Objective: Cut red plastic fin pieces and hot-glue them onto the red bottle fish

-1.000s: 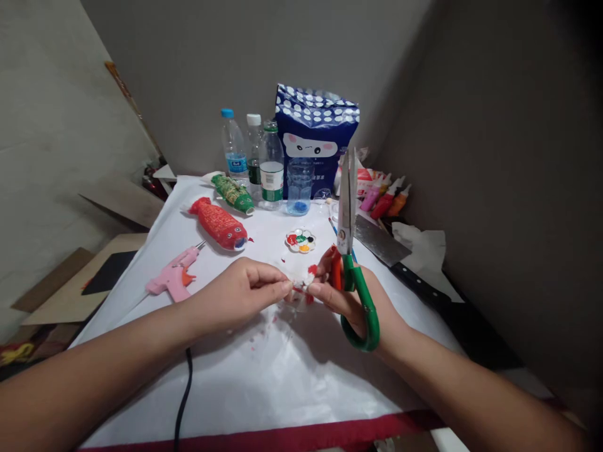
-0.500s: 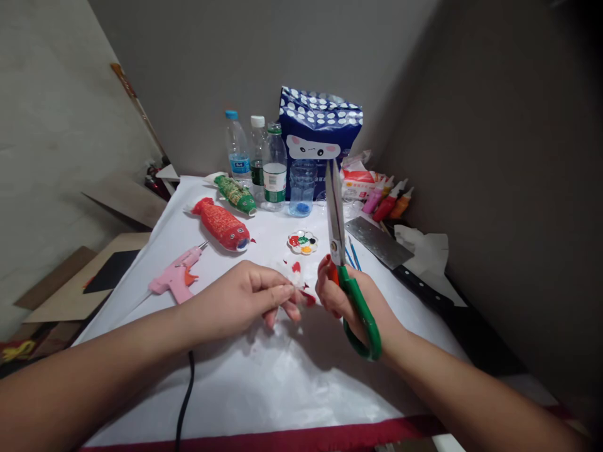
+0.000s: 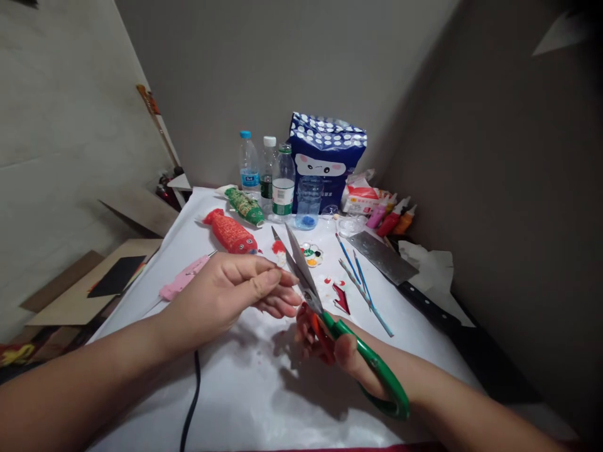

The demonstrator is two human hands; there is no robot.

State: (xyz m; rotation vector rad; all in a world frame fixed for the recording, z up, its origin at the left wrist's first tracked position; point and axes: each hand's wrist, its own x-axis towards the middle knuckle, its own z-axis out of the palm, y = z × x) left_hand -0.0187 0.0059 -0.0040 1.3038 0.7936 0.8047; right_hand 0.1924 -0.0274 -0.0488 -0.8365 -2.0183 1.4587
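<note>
My left hand (image 3: 245, 285) is closed in a pinch, thumb against forefinger, its other fingers loosely bent. Just above these fingertips shows a small red-and-white piece (image 3: 279, 248), apparently held by its lower end, which the fingers hide. My right hand (image 3: 339, 351) grips scissors (image 3: 315, 302) with green and orange handles, the thumb through the green loop. The blades are parted and point up and left, around the small piece. Behind the left wrist lies a pink glue gun (image 3: 183, 277). A red fish figure (image 3: 230, 232) and a green one (image 3: 245, 206) lie farther back.
A paint palette (image 3: 313, 257), a dark red scrap (image 3: 340, 298) and thin paintbrushes (image 3: 360, 279) lie beyond the scissors. To the right is a cleaver (image 3: 386, 254). Plastic bottles (image 3: 283, 188), a blue cup (image 3: 309, 204) and a blue bag (image 3: 325, 157) stand at the back.
The scissors have gone from upright and closed to tilted left with parted blades, near my left fingertips. The small piece has moved left with my left hand. The view has shifted slightly.
</note>
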